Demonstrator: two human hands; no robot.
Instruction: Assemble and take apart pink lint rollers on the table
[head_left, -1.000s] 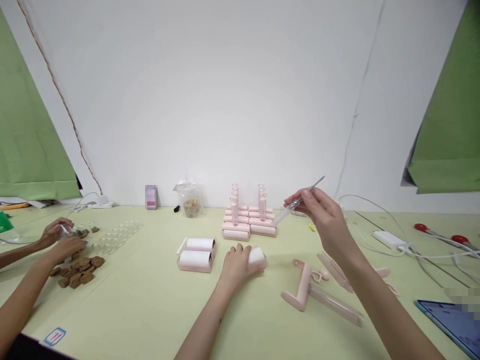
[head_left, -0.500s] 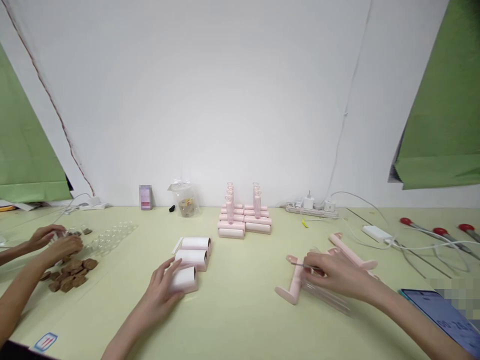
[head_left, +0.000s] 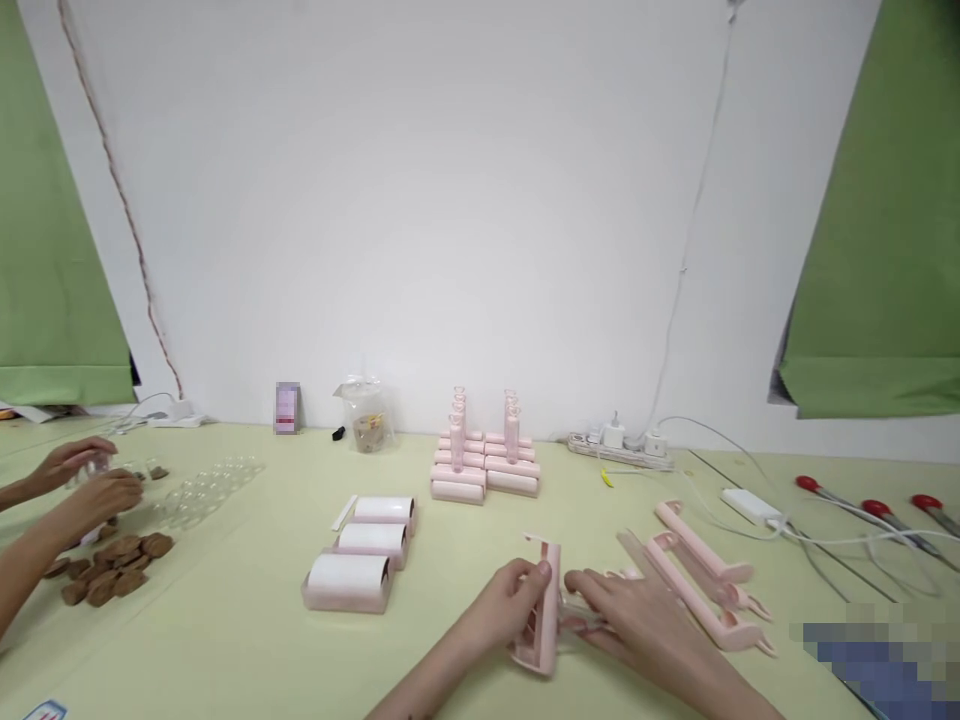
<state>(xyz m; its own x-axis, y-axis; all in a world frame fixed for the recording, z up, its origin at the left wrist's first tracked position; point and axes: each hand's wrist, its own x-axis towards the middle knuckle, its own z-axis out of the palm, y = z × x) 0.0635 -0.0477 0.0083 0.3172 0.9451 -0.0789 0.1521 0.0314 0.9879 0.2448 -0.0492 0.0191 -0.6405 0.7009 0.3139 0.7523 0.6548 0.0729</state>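
Note:
My left hand [head_left: 517, 605] grips a pink plastic frame [head_left: 551, 610] near the table's front. Just right of it, my right hand [head_left: 619, 610] has its fingers around a clear piece [head_left: 574, 618] that meets the frame's side; its far part is hidden under my fingers. Further right lie more pink frames [head_left: 694, 590] with arms at their ends, and a clear part [head_left: 637, 550]. Left of my hands, white rolls in clear pinkish cases [head_left: 349, 583] stand in a column beside a thin white strip [head_left: 343, 513].
Pink rollers with upright handles [head_left: 458, 490] stand by the wall. A power strip [head_left: 622, 455], white adapter [head_left: 752, 507], cables, red-ended tools [head_left: 877, 510] and a phone [head_left: 870, 660] are at right. At left, another person's hands [head_left: 105, 490] work near brown pieces [head_left: 112, 570].
My left hand has left the nearest white roll and taken hold of a pink frame. The frame and my right hand have come nearer the middle. The view has shifted slightly.

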